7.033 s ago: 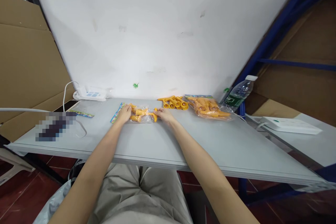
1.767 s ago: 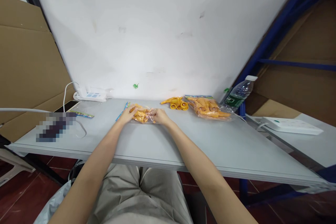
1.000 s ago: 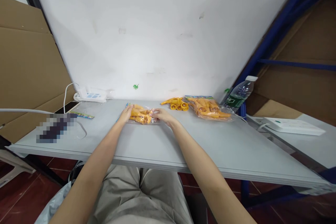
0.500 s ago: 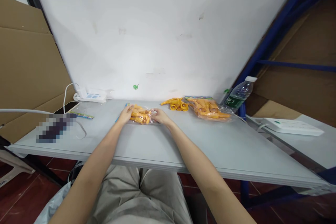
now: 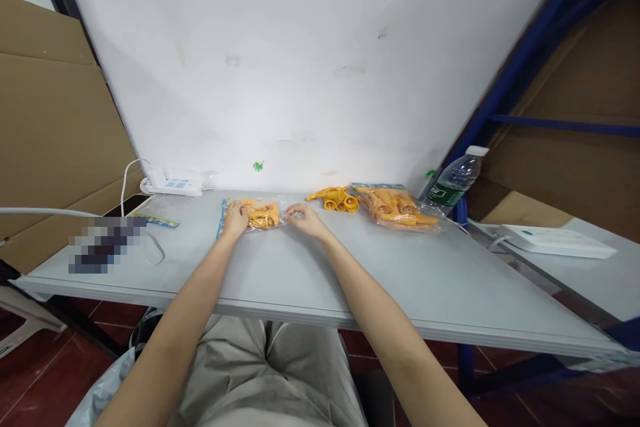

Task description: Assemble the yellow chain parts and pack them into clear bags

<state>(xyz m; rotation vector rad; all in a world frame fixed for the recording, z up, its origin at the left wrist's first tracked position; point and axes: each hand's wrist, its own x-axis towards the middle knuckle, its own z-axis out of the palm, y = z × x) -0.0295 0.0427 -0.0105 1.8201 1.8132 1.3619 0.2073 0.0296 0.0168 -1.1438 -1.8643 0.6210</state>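
A clear plastic bag [image 5: 263, 214] of orange plastic toys lies on the grey table between my hands, its colourful printed header at the left. My left hand [image 5: 235, 219] grips the bag's left part, covering some of the toys. At the opposite end, my right hand [image 5: 306, 221] is pinched on the loose clear plastic. To the right, several loose orange trumpet-like toys [image 5: 336, 199] sit by the wall. Beside them rests a second, fuller bag [image 5: 397, 208] of similar orange toys.
A water bottle [image 5: 457, 179] leans at the back right. A white power strip [image 5: 175, 185] and cable stand at the back left, near a phone [image 5: 125, 205] and a loose printed header strip [image 5: 161, 221]. Another white power strip [image 5: 557, 242] lies on the right-hand surface.
The bag has shifted left and lies flatter, with more of its printed header showing. My left hand has moved slightly left; my right hand stays by the bag's right end.
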